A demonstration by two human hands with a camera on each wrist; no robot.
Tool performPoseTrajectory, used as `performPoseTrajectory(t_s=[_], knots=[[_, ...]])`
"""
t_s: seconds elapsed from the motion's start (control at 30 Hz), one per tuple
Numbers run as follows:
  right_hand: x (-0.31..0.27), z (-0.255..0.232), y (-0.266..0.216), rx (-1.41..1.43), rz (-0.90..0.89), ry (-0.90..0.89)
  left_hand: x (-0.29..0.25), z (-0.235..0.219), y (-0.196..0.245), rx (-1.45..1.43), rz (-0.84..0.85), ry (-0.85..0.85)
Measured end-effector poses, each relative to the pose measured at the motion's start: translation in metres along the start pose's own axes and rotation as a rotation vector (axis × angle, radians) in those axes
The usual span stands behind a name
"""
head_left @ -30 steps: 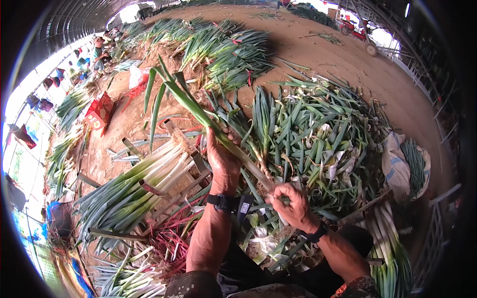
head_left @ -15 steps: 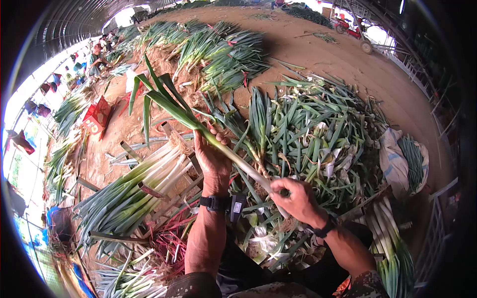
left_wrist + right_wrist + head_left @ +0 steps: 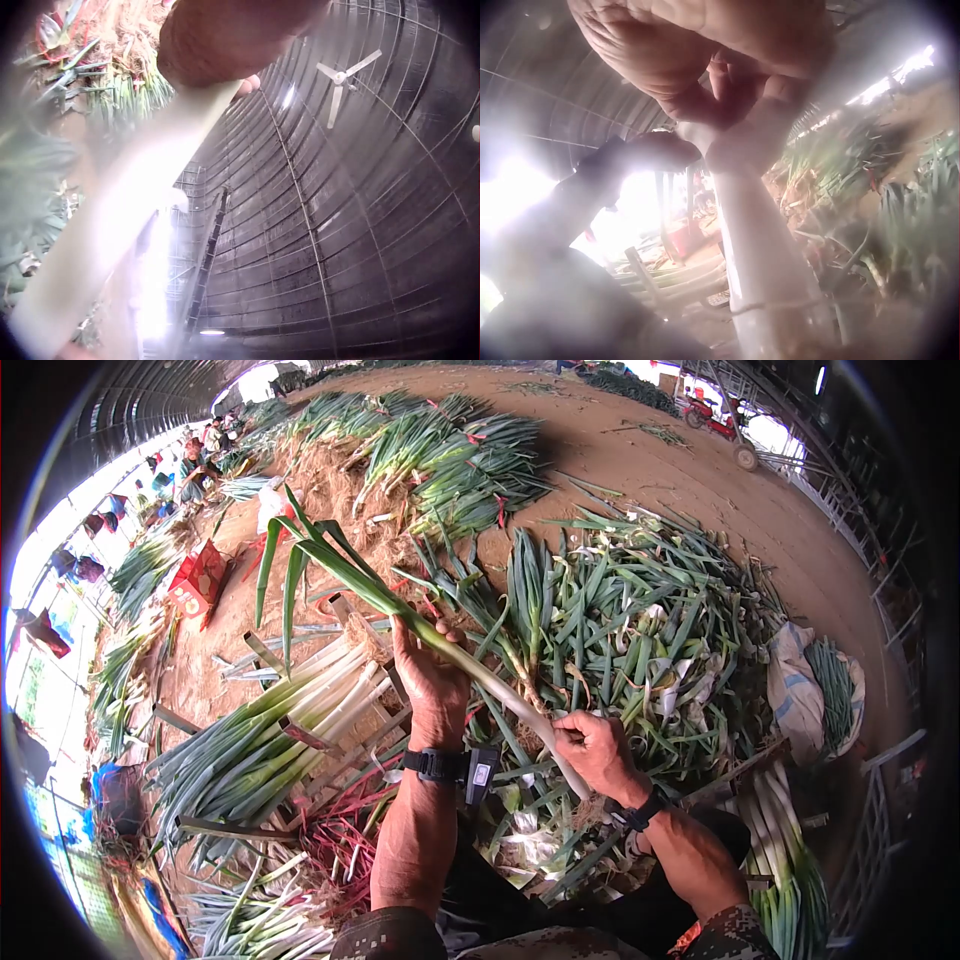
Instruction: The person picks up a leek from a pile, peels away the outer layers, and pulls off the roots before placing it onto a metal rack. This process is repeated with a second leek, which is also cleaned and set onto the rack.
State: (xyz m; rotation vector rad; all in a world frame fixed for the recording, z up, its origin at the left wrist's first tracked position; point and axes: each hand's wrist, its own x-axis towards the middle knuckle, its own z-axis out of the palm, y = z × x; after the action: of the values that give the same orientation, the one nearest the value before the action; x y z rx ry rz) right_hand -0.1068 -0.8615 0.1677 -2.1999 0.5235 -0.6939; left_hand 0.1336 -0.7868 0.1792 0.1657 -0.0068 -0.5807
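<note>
A long green onion [image 3: 490, 678] slants across the middle of the head view, leaves up at the left, roots down at the right. Round its upper stalk the left hand [image 3: 432, 678] is curled, palm up. The right hand [image 3: 602, 758] has its thumb and fingers pinched at the lower white stalk, just above the roots. In the left wrist view the pale stalk [image 3: 112, 217] runs down from the hand [image 3: 232, 41]. In the right wrist view the fingertips of the hand [image 3: 727, 67] meet at the white stalk [image 3: 761, 255].
A bundle of onions [image 3: 290, 730] lies on a metal rack at the left, with red ties [image 3: 345, 840] below it. Heaped leaves [image 3: 650, 620] lie at the right beside a white sack [image 3: 795, 695]. More onions [image 3: 480, 470] lie farther back; a red box [image 3: 200, 582] stands at the left.
The right hand has shifted slightly along the lower stalk and stays close to the root end. The left hand keeps its hold, and the onion has tilted a little.
</note>
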Motion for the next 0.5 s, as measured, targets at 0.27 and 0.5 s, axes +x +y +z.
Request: performPoseTrajectory(t_s=[0.27,0.5], knots=[[-0.004,-0.006,-0.002,0.194,0.234,-0.068,0.004,-0.005,0.000,0.010,-0.013,-0.093],[-0.003,-0.011,-0.015,0.209,0.150,-0.121,0.000,-0.001,-0.002,0.022,-0.030,-0.060]])
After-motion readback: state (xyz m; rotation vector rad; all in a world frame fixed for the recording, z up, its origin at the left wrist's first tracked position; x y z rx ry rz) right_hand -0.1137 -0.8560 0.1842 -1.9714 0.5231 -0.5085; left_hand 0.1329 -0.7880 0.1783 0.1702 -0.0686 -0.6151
